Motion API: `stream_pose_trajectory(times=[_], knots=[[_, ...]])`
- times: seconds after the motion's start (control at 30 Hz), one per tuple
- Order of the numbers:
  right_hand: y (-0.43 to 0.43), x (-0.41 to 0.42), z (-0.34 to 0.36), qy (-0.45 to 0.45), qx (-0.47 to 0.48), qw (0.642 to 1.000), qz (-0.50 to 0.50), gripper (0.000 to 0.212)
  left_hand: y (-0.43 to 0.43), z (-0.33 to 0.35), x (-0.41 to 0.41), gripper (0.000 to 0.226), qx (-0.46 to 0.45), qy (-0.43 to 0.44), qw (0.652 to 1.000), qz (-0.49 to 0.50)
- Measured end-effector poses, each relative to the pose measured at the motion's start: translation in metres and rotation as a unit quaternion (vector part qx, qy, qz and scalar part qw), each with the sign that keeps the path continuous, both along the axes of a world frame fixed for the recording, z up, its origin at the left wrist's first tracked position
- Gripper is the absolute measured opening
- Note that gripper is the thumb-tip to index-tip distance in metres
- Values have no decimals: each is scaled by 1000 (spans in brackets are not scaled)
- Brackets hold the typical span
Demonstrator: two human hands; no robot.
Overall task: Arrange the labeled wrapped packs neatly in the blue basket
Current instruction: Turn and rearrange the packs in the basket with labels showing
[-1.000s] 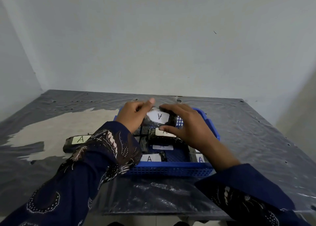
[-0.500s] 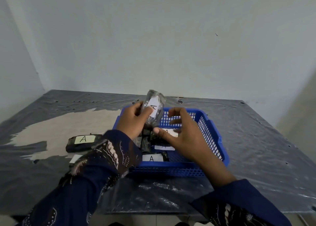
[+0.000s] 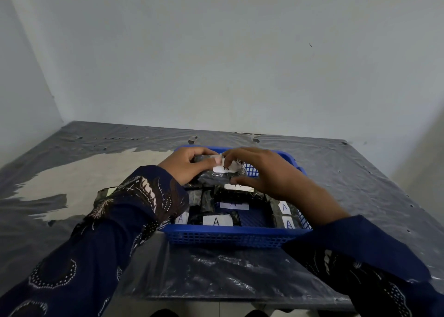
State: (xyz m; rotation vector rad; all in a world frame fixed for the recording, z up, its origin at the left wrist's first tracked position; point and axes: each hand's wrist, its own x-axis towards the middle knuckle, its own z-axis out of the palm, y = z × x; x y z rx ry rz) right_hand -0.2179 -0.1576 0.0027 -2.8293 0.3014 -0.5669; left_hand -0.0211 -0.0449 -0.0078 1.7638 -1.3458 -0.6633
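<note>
One pack point(image 3: 216, 179) in left hand point(image 3: 185, 166), right hand point(image 3: 270, 172), label point(image 3: 225, 169) half covered

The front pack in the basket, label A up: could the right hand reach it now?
Probably yes. The front pack lies uncovered inside the basket, nothing above it; but the right hand must first let go of the far pack.

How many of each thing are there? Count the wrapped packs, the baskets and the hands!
Blue plastic mesh basket: 1
Dark plastic-wrapped packs showing a white A label inside it: 7, including the held pack
Dark wrapped pack on the table, half behind the left sleeve: 1
Hands: 2, left hand and right hand
Total: 11; more packs may be hidden.
</note>
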Motion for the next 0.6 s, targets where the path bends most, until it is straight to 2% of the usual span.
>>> stream_pose_trajectory(times=[0.1, 0.17, 0.23, 0.33, 0.47, 0.6], knots=[[-15, 8, 3, 8, 6, 1000, -19, 36, -4, -3, 5, 41, -31, 12, 998, 47], [-36, 13, 2, 31, 16, 998, -51, 39, -9, -10, 13, 53, -62, -95, 987, 115], [-58, 18, -4, 74, 9, 994, -84, 40, -11, -23, 23, 57, -37, -199, 964, 175], [-82, 25, -19, 153, -9, 981, -119, 40, -14, -43, 32, 55, 39, -189, 961, 200], [-95, 33, -33, 211, -5, 971, -115, 41, -16, -51, 30, 49, 26, -227, 950, 214], [-100, 37, -41, 219, -9, 970, -106, 38, -14, -56, 28, 50, 20, -276, 934, 228]])
